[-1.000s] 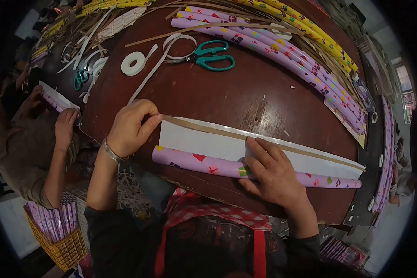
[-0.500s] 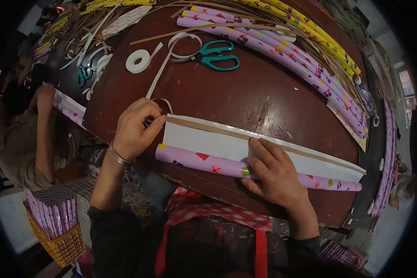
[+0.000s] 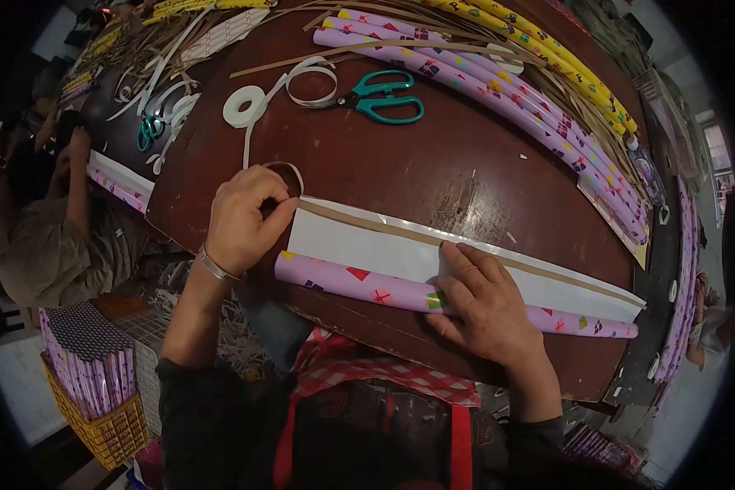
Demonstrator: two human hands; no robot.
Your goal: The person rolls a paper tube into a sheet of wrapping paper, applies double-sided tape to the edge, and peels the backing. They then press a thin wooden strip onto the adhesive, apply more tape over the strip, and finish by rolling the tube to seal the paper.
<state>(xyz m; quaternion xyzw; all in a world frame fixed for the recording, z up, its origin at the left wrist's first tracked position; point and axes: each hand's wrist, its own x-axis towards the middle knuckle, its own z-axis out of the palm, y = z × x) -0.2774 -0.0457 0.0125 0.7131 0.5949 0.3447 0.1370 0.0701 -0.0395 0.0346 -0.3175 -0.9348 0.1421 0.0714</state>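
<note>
A pink-purple printed sheet of wrapping paper (image 3: 351, 238) lies partly unrolled before me, white side up, its near side a printed roll (image 3: 343, 286). A brown strip (image 3: 416, 234) runs along the sheet's far edge. At the sheet's left corner my left hand (image 3: 247, 219) pinches a thin strip of tape, which loops above the fingers. From there the white tape leads up towards a tape roll (image 3: 259, 95) on the table. My right hand (image 3: 486, 306) rests on the sheet and the printed roll, fingers stretched out and holding nothing.
Green-handled scissors (image 3: 388, 109) lie beyond the sheet, touching a tape loop. Several purple rolls (image 3: 465, 86) and yellow rolls (image 3: 547, 51) lie at the back among brown strips. A yellow basket (image 3: 110, 429) of rolls stands lower left. Another person (image 3: 53, 237) works at left.
My left hand has shifted slightly right. The tape leading to it has swung left, and its loop near the scissors has changed shape. My right hand stays put.
</note>
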